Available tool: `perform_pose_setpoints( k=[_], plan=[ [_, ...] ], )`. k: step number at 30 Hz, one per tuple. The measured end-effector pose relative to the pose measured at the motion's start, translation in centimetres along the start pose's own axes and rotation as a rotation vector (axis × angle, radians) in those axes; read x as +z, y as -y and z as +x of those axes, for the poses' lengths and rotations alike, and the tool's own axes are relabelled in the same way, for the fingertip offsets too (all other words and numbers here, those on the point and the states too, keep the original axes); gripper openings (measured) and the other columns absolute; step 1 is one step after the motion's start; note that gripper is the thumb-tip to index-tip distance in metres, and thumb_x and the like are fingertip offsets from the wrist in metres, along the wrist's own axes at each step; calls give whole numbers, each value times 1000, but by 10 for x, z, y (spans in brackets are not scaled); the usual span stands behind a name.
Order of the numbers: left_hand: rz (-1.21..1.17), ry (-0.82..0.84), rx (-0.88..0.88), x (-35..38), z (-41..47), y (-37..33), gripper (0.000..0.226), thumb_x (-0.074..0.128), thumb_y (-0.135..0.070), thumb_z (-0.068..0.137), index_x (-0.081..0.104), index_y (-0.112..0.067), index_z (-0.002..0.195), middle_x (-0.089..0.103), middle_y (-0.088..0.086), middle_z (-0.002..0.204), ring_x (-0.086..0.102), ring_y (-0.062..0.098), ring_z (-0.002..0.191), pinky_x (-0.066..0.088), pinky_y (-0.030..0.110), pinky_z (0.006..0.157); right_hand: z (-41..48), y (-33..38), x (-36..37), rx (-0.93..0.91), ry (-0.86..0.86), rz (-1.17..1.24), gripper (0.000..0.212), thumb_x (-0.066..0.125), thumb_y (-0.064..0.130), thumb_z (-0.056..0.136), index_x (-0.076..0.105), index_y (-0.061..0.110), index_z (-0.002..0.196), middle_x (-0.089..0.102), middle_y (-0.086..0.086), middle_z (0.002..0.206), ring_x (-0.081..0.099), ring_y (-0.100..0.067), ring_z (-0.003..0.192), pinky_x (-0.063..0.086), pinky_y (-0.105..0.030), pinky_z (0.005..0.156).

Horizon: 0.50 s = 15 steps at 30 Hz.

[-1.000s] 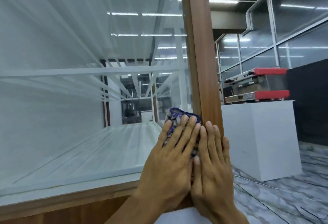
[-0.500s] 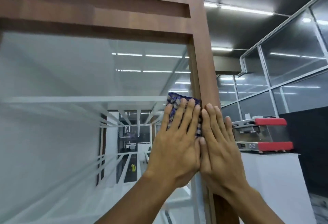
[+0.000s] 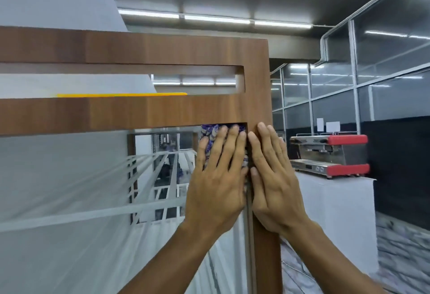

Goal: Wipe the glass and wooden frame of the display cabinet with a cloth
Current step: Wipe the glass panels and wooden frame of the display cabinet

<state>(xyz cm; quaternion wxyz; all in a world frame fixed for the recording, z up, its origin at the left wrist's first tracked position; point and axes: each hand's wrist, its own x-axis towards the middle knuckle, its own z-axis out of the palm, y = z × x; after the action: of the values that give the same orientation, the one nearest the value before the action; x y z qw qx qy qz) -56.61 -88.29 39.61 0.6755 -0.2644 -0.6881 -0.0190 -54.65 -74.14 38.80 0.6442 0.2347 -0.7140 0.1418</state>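
The display cabinet's glass pane [image 3: 81,177] fills the left of the view, bordered by a brown wooden frame [image 3: 162,114] with a top rail and a right post. A blue-and-white patterned cloth [image 3: 209,133] lies flat on the glass in the top right corner, right under the rail. My left hand [image 3: 216,177] presses it against the glass with straight fingers and hides most of it. My right hand [image 3: 272,177] lies flat beside it on the wooden post, fingers straight, touching the left hand.
A red-and-steel coffee machine [image 3: 330,154] stands on a white block [image 3: 337,212] just right of the post. Glass partition walls [image 3: 384,72] run behind it. A yellow strip [image 3: 121,95] shows through the slot in the top rail. The floor is marbled.
Both hands have slid up the glass and the post together with the cloth, from near the cabinet's base to the top right corner under the rail. My view has tilted upward.
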Motion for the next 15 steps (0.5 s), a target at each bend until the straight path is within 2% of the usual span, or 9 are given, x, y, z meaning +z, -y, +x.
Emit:
perform_pose_setpoints(
  k=[4, 6, 11, 13, 15],
  plan=[
    [-156, -116, -125, 2, 10, -12, 42, 26, -27, 113, 48, -9, 144, 55, 15, 150, 38, 28, 147, 17, 44, 127, 1, 4, -5, 44, 78, 141, 56, 35, 11, 102, 27, 0, 156, 15, -13, 169, 9, -32, 157, 16, -46, 128],
    [-245, -170, -198, 3, 12, -19, 35, 32, -24, 113, 53, -9, 136, 62, 16, 141, 45, 28, 142, 27, 47, 123, 0, 4, -10, 55, 117, 189, 56, 36, 9, 101, 28, -3, 155, 16, -15, 168, 9, -32, 157, 15, -42, 128],
    [-485, -270, -278, -8, 19, -27, 27, 39, -22, 110, 55, -8, 127, 66, 16, 128, 55, 30, 129, 43, 57, 109, 4, -12, -26, 66, 107, 258, 54, 39, 0, 98, 34, -7, 151, 26, -18, 164, 20, -33, 155, 24, -53, 125],
    [-515, -281, -245, -14, 27, -35, 26, 42, -21, 109, 55, -8, 127, 67, 17, 128, 55, 30, 128, 44, 50, 111, 4, -14, -29, 116, 77, 320, 53, 40, -1, 99, 34, -6, 151, 26, -18, 164, 21, -31, 155, 26, -56, 123],
    [-485, -234, -215, -14, 34, -44, 29, 48, -21, 106, 57, -8, 131, 64, 19, 135, 52, 33, 133, 37, 43, 118, 5, -15, -34, 139, 76, 393, 53, 39, 3, 99, 35, -7, 151, 28, -18, 163, 24, -28, 155, 30, -55, 122]
  ],
)
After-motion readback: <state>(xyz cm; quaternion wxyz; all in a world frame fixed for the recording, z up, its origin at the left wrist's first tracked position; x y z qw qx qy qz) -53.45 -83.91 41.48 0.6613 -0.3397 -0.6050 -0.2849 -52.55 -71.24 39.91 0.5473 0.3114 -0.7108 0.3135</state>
